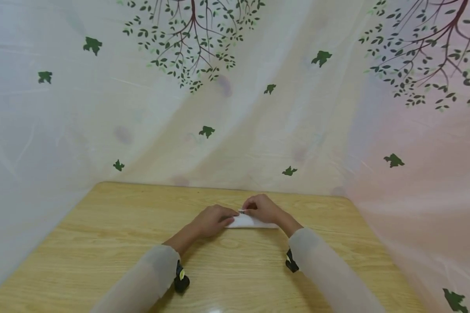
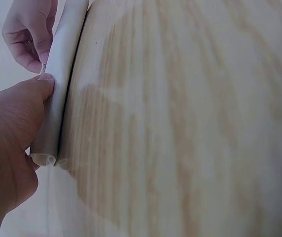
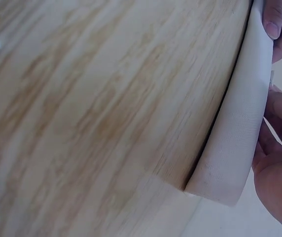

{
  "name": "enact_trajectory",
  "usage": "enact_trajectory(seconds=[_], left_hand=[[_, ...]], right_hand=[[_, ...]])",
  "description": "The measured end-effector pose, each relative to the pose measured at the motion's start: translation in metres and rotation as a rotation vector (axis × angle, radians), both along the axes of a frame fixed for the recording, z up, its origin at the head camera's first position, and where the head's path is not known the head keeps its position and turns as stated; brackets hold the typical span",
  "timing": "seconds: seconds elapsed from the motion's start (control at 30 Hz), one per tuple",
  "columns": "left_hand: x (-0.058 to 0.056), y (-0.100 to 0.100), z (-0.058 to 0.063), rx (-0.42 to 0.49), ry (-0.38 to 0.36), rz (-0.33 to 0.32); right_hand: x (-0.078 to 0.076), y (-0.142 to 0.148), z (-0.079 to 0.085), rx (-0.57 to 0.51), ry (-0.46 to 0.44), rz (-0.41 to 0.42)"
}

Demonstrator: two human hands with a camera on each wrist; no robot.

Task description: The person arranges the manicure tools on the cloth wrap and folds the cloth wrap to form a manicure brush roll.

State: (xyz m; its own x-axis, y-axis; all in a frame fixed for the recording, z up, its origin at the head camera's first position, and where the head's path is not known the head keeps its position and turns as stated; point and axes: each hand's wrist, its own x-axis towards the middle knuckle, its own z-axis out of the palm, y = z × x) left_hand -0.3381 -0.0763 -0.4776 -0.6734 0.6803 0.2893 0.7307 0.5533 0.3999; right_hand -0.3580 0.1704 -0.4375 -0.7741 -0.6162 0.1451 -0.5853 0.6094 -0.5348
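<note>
A long, narrow white item [image 1: 252, 222] with a finely textured surface [image 3: 237, 133] lies across the far middle of the table. In the left wrist view its near end looks rounded and hollow, like a roll or a flat pouch; I cannot tell which. My left hand [image 1: 213, 221] grips its left part, thumb on the front face, the other fingers mostly hidden behind. My right hand [image 1: 263, 208] is at the back upper edge, thumb and forefinger pinching a small pale tab [image 2: 43, 67], perhaps a zipper pull. The two hands nearly meet there.
The wood-grain table [image 1: 239, 269] runs to a cloth backdrop [image 1: 235, 152] with printed leaves and branches behind and at both sides. Dark wrist-worn devices [image 1: 181, 278] hang below both pale sleeves [image 1: 330, 265].
</note>
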Motion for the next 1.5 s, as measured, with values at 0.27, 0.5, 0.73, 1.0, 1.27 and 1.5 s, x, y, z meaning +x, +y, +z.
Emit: enact_trajectory(seconds=[0.27,0.5,0.73,1.0,1.27,1.5], left_hand=[[0.003,0.000,0.004,-0.002,-0.022,0.002],[0.001,-0.001,0.002,0.013,0.000,-0.004],[-0.001,0.000,0.001,-0.002,0.007,-0.006],[0.000,-0.001,0.000,0.002,0.013,-0.009],[0.000,-0.002,-0.003,0.007,0.016,-0.013],[0.000,-0.001,-0.003,0.027,0.070,-0.035]], right_hand=[[0.002,0.000,0.001,0.028,0.042,0.033],[0.001,-0.001,0.002,0.045,0.055,0.065],[0.001,0.001,0.004,0.056,0.070,0.086],[-0.002,0.001,0.002,0.006,0.021,0.056],[-0.005,-0.005,-0.001,-0.026,-0.069,-0.086],[-0.005,-0.010,0.004,-0.032,-0.248,-0.210]])
